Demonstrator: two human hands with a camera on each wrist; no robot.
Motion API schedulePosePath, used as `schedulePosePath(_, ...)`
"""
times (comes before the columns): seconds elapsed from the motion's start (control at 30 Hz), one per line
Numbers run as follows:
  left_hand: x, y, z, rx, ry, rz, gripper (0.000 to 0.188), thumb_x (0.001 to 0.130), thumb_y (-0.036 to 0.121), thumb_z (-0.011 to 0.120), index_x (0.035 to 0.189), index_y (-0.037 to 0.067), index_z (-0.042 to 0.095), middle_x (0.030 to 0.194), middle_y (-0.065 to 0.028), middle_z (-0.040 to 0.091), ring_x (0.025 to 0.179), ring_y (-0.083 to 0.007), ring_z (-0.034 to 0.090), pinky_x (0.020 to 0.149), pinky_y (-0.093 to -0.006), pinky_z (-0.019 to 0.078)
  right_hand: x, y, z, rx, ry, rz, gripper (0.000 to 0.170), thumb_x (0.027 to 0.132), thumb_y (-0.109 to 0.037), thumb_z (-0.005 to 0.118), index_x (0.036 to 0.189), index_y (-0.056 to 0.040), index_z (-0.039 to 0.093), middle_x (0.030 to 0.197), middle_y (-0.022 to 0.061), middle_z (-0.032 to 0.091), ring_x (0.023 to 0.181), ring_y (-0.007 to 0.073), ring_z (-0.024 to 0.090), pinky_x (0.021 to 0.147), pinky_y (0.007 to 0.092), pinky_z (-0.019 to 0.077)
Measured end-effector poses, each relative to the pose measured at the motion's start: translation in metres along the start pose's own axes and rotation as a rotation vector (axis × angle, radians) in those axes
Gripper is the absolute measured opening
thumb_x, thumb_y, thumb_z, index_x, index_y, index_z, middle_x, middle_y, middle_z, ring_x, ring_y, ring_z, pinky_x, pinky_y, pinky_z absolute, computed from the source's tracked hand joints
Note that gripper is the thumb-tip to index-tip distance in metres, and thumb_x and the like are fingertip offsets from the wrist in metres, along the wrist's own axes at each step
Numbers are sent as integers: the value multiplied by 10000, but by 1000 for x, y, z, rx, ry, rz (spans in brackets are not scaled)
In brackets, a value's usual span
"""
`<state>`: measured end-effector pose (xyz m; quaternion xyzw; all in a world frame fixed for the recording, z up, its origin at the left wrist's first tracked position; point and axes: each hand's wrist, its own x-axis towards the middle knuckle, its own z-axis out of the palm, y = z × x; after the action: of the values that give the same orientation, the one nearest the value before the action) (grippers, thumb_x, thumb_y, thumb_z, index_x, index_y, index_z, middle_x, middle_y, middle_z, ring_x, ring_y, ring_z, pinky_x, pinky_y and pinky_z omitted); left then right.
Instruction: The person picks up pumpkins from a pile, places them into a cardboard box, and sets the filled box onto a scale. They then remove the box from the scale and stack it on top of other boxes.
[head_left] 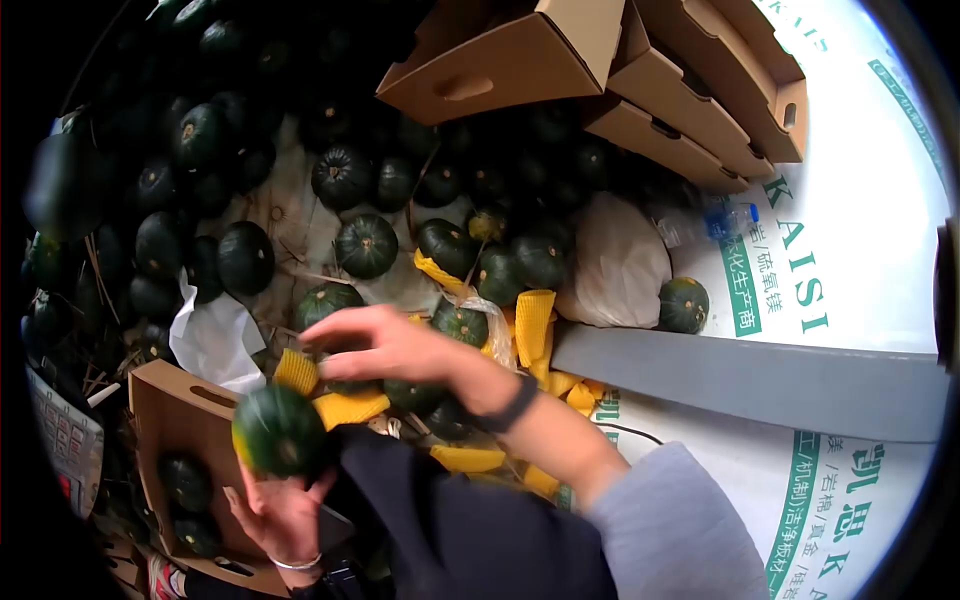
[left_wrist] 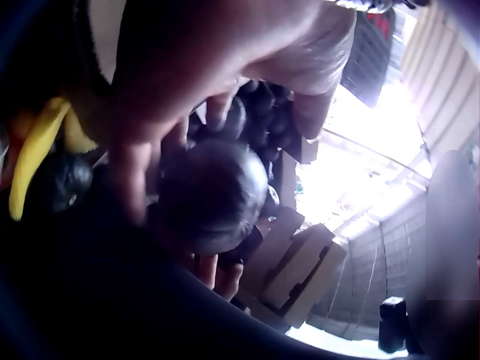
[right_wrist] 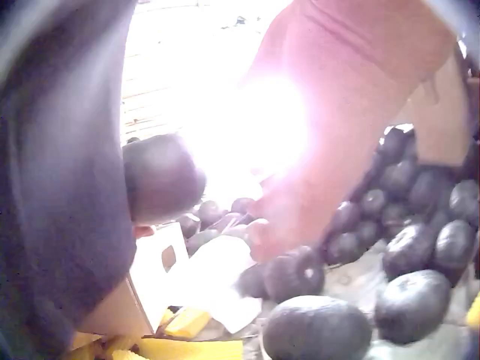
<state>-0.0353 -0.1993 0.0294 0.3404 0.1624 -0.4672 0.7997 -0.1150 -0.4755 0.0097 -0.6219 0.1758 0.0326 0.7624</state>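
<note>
A round dark-green pumpkin (head_left: 278, 430) with a yellow patch, blurred by motion, is held by my left hand (head_left: 280, 515) over the side of a cardboard box (head_left: 150, 400). In the left wrist view, the left hand's fingers (left_wrist: 133, 176) spread around the pumpkin (left_wrist: 214, 195). My right hand (head_left: 375, 345), a black band at its wrist, reaches across above the heap with fingers loosely bent and nothing visible in them. Just beyond its fingertips is a yellow foam net (head_left: 296, 371). In the right wrist view, the right hand (right_wrist: 322, 150) is apart from the pumpkin (right_wrist: 161, 176).
Two pumpkins (head_left: 186, 480) lie inside the box. Many more pumpkins (head_left: 366, 246) cover the floor, with yellow foam nets (head_left: 350, 407) among them. White paper (head_left: 215, 335) lies by the box. Empty cartons (head_left: 690, 90) stand at the back, near a white sack (head_left: 615, 265) and a grey beam (head_left: 750, 375).
</note>
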Motion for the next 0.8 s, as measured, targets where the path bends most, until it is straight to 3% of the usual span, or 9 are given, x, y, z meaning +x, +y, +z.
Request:
schedulePosePath(0.1,-25,-10,-10,-88,27,-87,803,860,687,486,1485,218,302,1399,-191,427,1134,-453,553,673,-597,584,-67,29,-78,-1270,926,-10,537,655,-245,807,1141,-78,652,1098,143,629,1058,352,584,948,429,480)
schedulePosePath(0.13,-34,-10,-19,-97,12,-96,789,863,685,483,1474,214,319,1386,-199,437,1120,-458,560,657,-595,584,-87,25,-91,-1601,1062,409,696,652,-221,788,1296,-133,540,1154,163,590,1057,400,575,938,477,476)
schedulePosePath(0.33,-61,-7,-36,-112,153,3,731,895,630,455,1361,66,462,1225,-262,549,1073,-421,593,873,-544,545,-119,10,-160,107,911,284,792,744,-336,823,1383,-106,415,1211,89,583,1062,218,599,793,375,559)
schedulePosePath(0.4,-67,0,-47,-44,129,31,696,907,597,461,1342,54,481,1232,-251,557,1094,-401,588,928,-515,512,-108,22,-157,-127,863,153,946,669,-374,849,1396,-5,369,1206,161,609,1056,317,618,942,404,502)
schedulePosePath(0.47,-73,7,-69,-28,128,37,671,908,595,484,1386,124,460,1295,-209,538,1098,-406,587,864,-540,534,-97,87,-167,-972,817,581,962,671,-403,833,1401,10,363,1222,254,583,1128,379,589,969,426,483)
schedulePosePath(0.53,-77,13,-62,-15,55,34,677,906,600,499,1420,165,435,1345,-188,514,1108,-408,581,851,-559,535,-75,82,-120,-1127,883,747,912,641,-382,829,1371,-21,418,1188,329,570,1144,419,575,968,444,477)
schedulePosePath(0.6,-81,16,-63,-4,21,35,694,900,611,508,1444,192,409,1382,-177,488,1132,-411,568,863,-573,529,-81,88,-141,-953,864,555,887,629,-359,831,1349,-31,431,1130,292,612,1086,423,604,938,433,496)
schedulePosePath(0.7,-92,29,-104,-53,67,11,720,883,630,525,1464,228,384,1419,-159,463,1209,-429,519,904,-590,516,-103,79,-145,-253,744,240,776,678,-232,839,1326,-52,453,1136,136,626,1063,261,613,921,370,503)
schedulePosePath(0.8,-97,36,-129,-109,221,82,756,878,612,527,1424,98,432,1429,-177,470,1201,-393,548,926,-555,521,-104,17,-86,245,498,169,726,741,-146,804,1356,-76,426,1215,80,577,1104,199,575,966,369,480)
